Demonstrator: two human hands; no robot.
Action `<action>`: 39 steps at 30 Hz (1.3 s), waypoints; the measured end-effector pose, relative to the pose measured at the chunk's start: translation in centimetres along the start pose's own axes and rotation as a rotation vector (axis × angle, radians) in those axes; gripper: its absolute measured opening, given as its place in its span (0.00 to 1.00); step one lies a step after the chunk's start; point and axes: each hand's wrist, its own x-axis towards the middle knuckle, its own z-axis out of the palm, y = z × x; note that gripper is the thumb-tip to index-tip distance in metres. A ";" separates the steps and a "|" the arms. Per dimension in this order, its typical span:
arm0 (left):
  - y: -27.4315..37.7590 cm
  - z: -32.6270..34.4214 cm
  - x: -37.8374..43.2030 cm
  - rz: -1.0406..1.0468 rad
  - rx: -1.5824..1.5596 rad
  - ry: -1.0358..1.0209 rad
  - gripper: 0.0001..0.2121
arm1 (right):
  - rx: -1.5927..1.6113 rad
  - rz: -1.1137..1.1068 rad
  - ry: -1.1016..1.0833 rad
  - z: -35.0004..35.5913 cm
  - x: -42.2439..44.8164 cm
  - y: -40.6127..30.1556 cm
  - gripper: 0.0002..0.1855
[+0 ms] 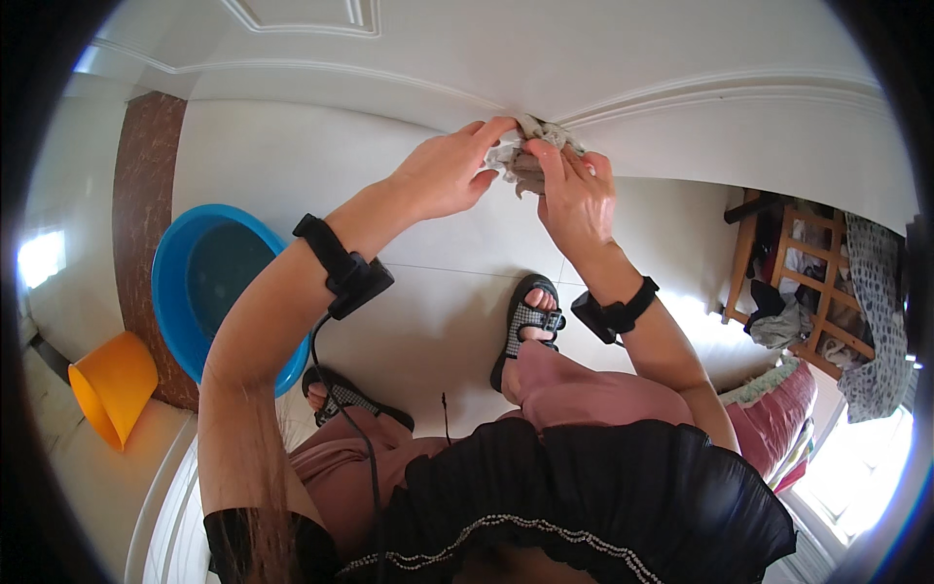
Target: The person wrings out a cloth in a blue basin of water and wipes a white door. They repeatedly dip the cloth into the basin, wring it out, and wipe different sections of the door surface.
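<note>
My right hand (580,193) grips a crumpled, wet-looking grey cloth (536,164) close to the lower part of a white panelled door (657,44). My left hand (456,169) is at the cloth's left side, its index finger reaching to the cloth's upper edge. Its thumb is spread away lower down. Whether the left fingers pinch the fabric is hidden. On the floor left of my left forearm stands a blue plastic basin (171,292) holding murky water (226,270).
A yellow bucket-like container (117,387) is at the far left, near a brown marbled threshold strip (149,219). To the right are a wooden rack (824,292) with clothes and a pink cushion-like textile (773,416). Black devices are strapped to both forearms; a cable (365,438) trails from the left.
</note>
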 end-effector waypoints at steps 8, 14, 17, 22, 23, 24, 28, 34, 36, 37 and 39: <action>-0.6 0.5 -0.2 0.035 0.112 -0.037 0.25 | 0.088 -0.101 -0.174 3.7 -4.0 4.6 0.22; -1.5 -1.1 -1.7 -0.079 0.145 0.001 0.24 | 0.033 -0.208 -0.004 0.4 -1.2 3.3 0.22; -1.3 -2.0 -1.5 -0.032 0.174 0.092 0.22 | -0.013 -0.298 0.233 -2.9 1.5 2.3 0.27; -1.3 -2.1 -0.1 0.056 0.160 0.141 0.20 | -0.099 -0.321 -0.066 1.1 -1.2 4.2 0.26; -1.5 -1.7 0.1 0.075 0.173 0.144 0.20 | -0.159 -0.335 -0.118 2.2 -1.7 4.3 0.26; -1.9 -1.2 0.0 0.054 0.202 0.130 0.19 | -0.209 -0.352 -0.172 3.4 -1.9 4.2 0.26; -3.0 0.6 -0.1 0.023 0.268 0.073 0.20 | -0.167 -0.389 -0.392 6.8 -2.9 4.3 0.21; -2.5 2.5 -0.3 -0.025 0.240 -0.043 0.21 | -0.253 -0.542 -0.555 9.2 -4.1 6.5 0.18; -2.6 2.2 -0.3 -0.023 0.252 -0.037 0.22 | -0.145 -0.518 -0.562 8.5 -4.5 7.6 0.17; -3.0 2.2 -0.4 -0.025 0.271 -0.022 0.22 | -0.139 -0.523 -0.558 8.6 -4.8 8.0 0.17; -4.1 2.1 -0.4 -0.001 0.293 0.059 0.22 | -0.130 -0.543 -0.555 8.5 -5.0 8.7 0.16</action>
